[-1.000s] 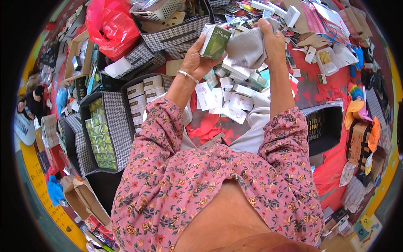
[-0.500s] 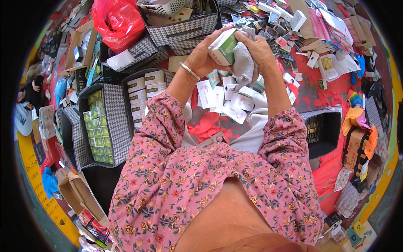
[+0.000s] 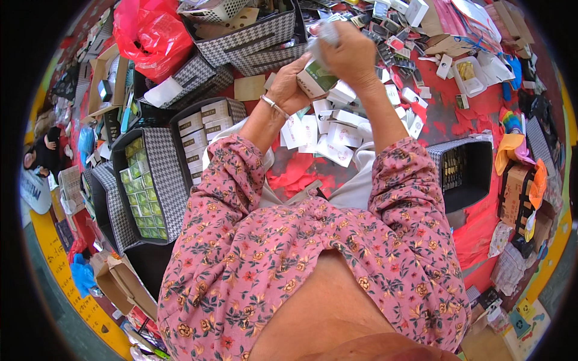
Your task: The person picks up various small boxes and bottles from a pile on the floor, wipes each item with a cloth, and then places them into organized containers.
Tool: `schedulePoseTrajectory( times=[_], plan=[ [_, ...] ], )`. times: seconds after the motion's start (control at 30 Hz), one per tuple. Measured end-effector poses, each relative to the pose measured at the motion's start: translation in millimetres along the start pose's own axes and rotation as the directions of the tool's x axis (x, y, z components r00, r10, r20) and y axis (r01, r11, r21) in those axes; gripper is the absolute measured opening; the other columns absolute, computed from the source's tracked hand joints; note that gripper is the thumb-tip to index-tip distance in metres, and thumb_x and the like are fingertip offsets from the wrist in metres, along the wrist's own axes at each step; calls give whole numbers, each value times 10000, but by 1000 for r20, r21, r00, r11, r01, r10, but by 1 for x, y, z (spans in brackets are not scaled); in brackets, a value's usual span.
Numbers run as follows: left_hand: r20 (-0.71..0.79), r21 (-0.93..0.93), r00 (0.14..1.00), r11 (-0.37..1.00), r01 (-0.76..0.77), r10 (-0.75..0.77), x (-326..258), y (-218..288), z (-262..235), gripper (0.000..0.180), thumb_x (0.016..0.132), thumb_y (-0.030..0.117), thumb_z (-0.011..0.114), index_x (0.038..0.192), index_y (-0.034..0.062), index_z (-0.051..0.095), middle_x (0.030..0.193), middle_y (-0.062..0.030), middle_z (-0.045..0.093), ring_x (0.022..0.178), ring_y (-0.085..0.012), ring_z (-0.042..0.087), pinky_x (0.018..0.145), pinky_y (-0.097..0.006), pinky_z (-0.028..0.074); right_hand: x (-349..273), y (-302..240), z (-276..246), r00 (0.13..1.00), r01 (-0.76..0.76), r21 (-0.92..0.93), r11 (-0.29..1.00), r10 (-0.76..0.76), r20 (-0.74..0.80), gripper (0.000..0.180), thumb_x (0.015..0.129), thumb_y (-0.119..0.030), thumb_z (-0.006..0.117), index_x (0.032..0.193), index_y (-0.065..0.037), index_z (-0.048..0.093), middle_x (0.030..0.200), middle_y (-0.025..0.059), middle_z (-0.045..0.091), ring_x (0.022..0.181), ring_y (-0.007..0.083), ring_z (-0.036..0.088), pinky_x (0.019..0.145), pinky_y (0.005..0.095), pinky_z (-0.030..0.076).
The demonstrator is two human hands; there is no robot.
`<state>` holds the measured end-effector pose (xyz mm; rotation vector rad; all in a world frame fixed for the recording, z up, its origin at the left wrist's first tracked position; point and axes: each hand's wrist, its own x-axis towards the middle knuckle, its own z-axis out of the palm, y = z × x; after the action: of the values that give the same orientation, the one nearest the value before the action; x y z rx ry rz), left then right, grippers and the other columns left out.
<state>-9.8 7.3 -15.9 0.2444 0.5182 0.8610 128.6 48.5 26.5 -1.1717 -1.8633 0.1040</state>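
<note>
My left hand (image 3: 289, 89), with a bangle at its wrist, grips a small green and white box (image 3: 316, 80) from its left side. A grey cloth (image 3: 326, 37), smeared by motion, is bunched in my right hand (image 3: 354, 55), closed just above the box's upper right part. Whether the cloth touches the box at this instant is hard to tell. Under my hands lie several white cards (image 3: 334, 149) and small white boxes (image 3: 349, 117).
At left, a houndstooth bin holds rows of green boxes (image 3: 139, 195); another holds white boxes (image 3: 194, 144). A red plastic bag (image 3: 150, 42) is beyond them. Many small packages (image 3: 385, 45) are heaped at the far right. A dark bin (image 3: 475, 180) stands right.
My right hand has moved up and left with the cloth, which hung below it before. My left hand and the box have shifted slightly left and down, and the box is turned.
</note>
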Motion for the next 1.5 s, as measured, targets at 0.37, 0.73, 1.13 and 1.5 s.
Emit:
schedulePoseTrajectory(
  times=[0.37,0.73,1.13,1.5],
  plan=[
    [54,-36,996,996,76,-74,0,-1,-8,322,885,290,423,1112,79,507,1013,-122,577,882,-282,582,705,-401,512,-2,19,-17,959,-150,-376,914,227,170,205,765,-289,531,787,-87,547,698,124,600,641,325,591,541,422,455],
    [199,-338,980,939,59,10,4,24,-19,383,860,271,427,1136,12,490,1068,-188,545,917,-351,558,657,-360,536,5,37,-40,683,-717,579,388,556,473,215,753,-227,662,835,-28,653,755,21,617,617,88,544,559,226,436],
    [313,-108,942,990,-92,121,-8,35,5,419,876,231,453,1242,33,404,1134,-124,534,986,-232,554,837,-375,464,7,5,-49,694,-720,533,445,444,567,197,731,-184,688,830,-17,655,722,-7,606,637,54,527,576,197,422],
    [355,-256,924,965,-50,142,-2,29,-1,448,853,304,464,1143,-36,442,991,-229,566,806,-363,609,536,-363,550,5,-16,-56,783,-622,561,546,413,466,217,773,-223,658,839,-16,653,717,-12,604,649,48,505,589,209,420]
  ],
)
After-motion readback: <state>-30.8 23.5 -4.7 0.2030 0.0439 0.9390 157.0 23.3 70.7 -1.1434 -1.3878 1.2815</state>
